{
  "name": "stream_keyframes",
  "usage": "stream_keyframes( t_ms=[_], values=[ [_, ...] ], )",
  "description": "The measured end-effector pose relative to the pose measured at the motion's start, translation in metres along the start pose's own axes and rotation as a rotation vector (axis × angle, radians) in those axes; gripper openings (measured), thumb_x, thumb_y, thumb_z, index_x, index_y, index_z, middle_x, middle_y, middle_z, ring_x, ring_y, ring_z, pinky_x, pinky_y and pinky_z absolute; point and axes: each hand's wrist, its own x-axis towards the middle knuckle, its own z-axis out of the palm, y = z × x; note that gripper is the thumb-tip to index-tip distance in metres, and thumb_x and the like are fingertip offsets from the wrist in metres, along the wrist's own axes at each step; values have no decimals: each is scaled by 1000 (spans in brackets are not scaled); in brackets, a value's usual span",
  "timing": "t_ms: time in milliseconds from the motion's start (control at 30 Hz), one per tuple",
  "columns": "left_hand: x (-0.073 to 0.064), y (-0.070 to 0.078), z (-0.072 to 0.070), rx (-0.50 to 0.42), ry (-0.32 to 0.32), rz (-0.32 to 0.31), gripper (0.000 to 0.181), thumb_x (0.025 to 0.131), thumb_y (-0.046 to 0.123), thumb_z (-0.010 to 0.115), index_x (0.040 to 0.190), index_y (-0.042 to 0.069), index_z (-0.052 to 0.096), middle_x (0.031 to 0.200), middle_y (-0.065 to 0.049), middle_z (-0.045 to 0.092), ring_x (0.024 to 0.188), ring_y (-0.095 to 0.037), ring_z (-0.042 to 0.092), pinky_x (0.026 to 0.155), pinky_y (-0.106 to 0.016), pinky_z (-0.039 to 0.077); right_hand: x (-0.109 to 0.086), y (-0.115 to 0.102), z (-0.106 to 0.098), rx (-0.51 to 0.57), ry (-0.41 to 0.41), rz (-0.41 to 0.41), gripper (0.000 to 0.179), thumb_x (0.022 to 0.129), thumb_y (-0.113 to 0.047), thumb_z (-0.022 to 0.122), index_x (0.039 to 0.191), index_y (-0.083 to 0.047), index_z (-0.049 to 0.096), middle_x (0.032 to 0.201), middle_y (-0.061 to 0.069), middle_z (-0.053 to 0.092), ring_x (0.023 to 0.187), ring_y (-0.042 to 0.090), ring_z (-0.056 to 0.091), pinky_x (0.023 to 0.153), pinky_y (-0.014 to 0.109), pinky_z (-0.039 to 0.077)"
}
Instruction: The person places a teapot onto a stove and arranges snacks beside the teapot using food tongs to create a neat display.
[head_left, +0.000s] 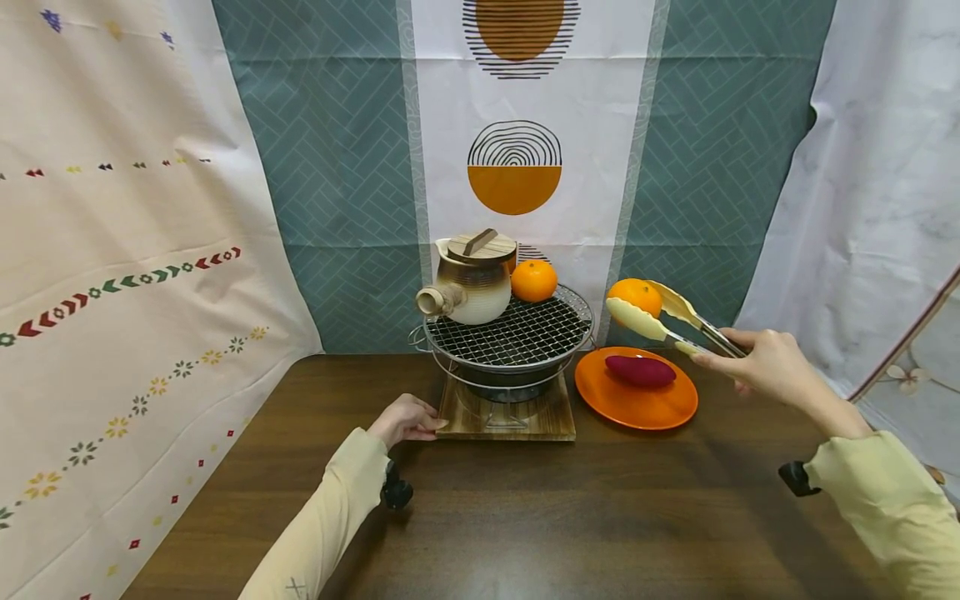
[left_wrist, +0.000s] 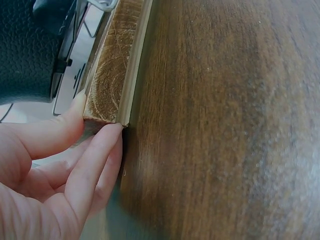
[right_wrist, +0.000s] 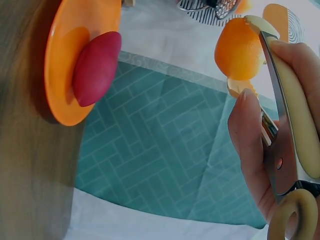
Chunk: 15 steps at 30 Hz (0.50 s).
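My right hand (head_left: pixel 772 371) grips a pair of tongs (head_left: pixel 693 321) with cream tips and metal arms. Between the tips an orange (head_left: pixel 637 293) is held in the air above an orange plate (head_left: pixel 600 400). On that plate lies a purple sweet potato (head_left: pixel 641 372), also seen in the right wrist view. My left hand (head_left: pixel 408 418) pinches the front left corner of a wooden board (head_left: pixel 510 423), thumb on top and fingers at the lower edge in the left wrist view. Upon the board stands a round grill (head_left: pixel 517 333) with a wire mesh top.
A side-handled teapot (head_left: pixel 476 292) with a wooden lid sits on the mesh, and another orange (head_left: pixel 534 281) rests beside it. Patterned cloths hang behind the brown table (head_left: pixel 525 525) and along both sides.
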Motion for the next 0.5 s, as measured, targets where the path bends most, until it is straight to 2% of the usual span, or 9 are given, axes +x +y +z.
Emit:
stream_keyframes(
  t_ms=[300,500],
  values=[
    [0,0,0,-3,3,-1,37,78,-8,65,108,-22,50,93,-21,55,61,-17,56,65,-32,54,6,-12,-6,-9,-8,-23,50,79,-49,64,108,-9,58,51,0,51,44,16,53,37,29,36],
    [-1,1,0,-6,-1,2,36,78,-8,65,108,-22,49,92,-21,55,61,-16,57,65,-32,54,10,-21,-9,2,-39,-20,62,78,-51,64,118,-5,55,53,1,52,45,17,53,39,28,37]
  ],
)
